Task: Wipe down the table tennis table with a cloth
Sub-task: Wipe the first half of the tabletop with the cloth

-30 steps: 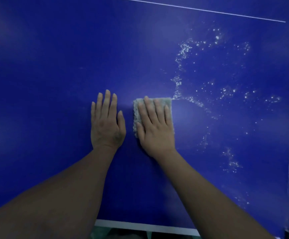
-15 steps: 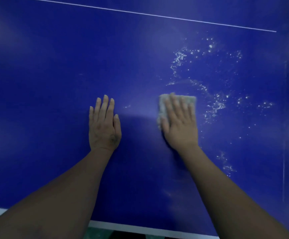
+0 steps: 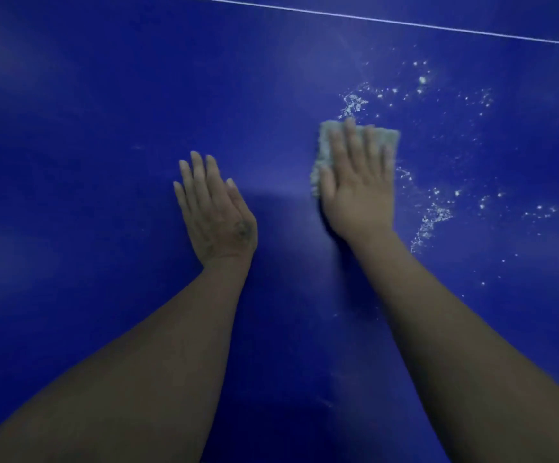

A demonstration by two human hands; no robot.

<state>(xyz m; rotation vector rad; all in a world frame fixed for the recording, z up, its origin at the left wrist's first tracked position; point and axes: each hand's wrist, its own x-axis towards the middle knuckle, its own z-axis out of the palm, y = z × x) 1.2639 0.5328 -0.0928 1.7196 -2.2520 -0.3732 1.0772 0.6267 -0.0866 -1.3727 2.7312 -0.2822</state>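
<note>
Head view, the only one I have. The left hand (image 3: 216,212) lies flat on the blue table (image 3: 104,128), fingers straight and close together, holding nothing; it looks like a brace. The right hand (image 3: 358,192) is flat too, fingers straight, pressing the cloth (image 3: 390,138) down on the table. The pale cloth shows past the fingertips and along the thumb side. The rest is under the palm.

Change: a second ago the cloth sat just beside the left hand. Now it is well apart from it, out to the right and further forward. The left hand has not shifted. The right hand is slightly blurred, so I read it as mid-stroke.

White specks (image 3: 433,217) lie scattered right of the right hand, with one streak running down close to its outer edge. More specks sit just beyond the cloth's far edge. Between the two hands the table looks clean, bar a faint mark or two. A thin white line (image 3: 371,19) crosses far beyond both hands.

My read: the stroke has carried the cloth into the dirty patch, so wiping is under way but not near done. Most of the specks right of the right hand are untouched. Next strokes probably need to go right and forward. Risk is smearing the specks about instead of lifting them.
</note>
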